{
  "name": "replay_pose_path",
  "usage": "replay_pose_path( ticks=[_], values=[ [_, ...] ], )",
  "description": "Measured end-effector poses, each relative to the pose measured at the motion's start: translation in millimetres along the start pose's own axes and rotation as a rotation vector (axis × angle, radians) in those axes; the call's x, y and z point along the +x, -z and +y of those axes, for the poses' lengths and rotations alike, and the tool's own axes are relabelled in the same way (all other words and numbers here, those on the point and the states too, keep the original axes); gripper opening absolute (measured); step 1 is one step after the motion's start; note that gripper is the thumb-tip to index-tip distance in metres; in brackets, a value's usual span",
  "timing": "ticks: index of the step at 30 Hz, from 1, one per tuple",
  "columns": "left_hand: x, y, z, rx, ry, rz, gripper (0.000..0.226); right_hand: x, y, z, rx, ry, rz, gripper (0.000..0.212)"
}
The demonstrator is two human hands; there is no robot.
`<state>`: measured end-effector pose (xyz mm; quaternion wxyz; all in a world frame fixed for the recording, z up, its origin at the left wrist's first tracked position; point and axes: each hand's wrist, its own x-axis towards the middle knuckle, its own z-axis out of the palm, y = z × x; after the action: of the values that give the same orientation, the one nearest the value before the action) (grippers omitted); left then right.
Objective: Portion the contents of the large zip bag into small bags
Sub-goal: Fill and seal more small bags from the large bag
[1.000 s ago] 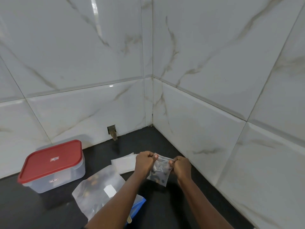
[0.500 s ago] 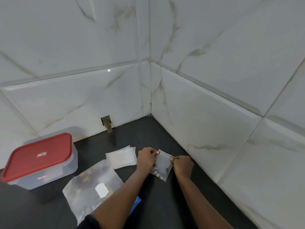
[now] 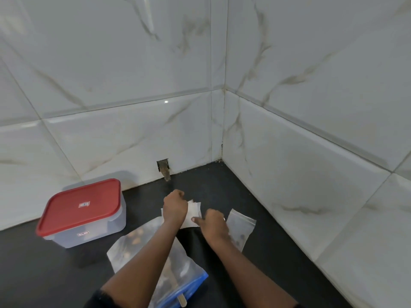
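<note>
A large clear zip bag (image 3: 142, 241) with a blue seal lies on the black counter (image 3: 255, 274), holding brown pieces; my left forearm crosses over it. A stack of empty small bags (image 3: 194, 213) lies beyond it. My left hand (image 3: 174, 208) rests curled on the stack's left side and holds it. My right hand (image 3: 212, 225) pinches the stack's right edge with the thumb. A filled small bag (image 3: 241, 225) lies flat on the counter just right of my right hand, apart from both hands.
A clear plastic box with a red lid (image 3: 82, 212) stands at the left against the tiled wall. White marble tile walls (image 3: 311, 174) meet in a corner behind and to the right. A small hole (image 3: 163, 167) is in the wall base.
Both hands let go of the filled small bag, which now lies on the counter at the right. They moved left to the stack of empty small bags.
</note>
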<state>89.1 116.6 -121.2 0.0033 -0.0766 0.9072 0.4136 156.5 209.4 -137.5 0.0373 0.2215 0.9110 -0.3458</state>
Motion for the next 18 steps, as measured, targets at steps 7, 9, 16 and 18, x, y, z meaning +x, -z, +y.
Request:
replay_pose_path(
  ticks=[7,9,16,18],
  values=[
    [8.2,15.3,-22.0,-0.041,0.014,0.035,0.028,15.1,-10.9,-12.8,0.051,-0.161,0.042,0.019],
    [6.3,19.3,-21.0,-0.092,0.000,0.048,0.022,17.0,-5.1,-13.4,0.152,-0.177,0.055,0.017],
    [-15.2,27.4,0.3,-0.254,-0.105,-0.081,0.014,6.7,27.2,-18.9,0.512,-0.033,0.196,0.017],
    [-23.8,33.6,12.3,-0.286,-0.171,-0.124,0.024,-0.2,39.1,-25.0,0.548,0.039,0.191,0.020]
  ],
)
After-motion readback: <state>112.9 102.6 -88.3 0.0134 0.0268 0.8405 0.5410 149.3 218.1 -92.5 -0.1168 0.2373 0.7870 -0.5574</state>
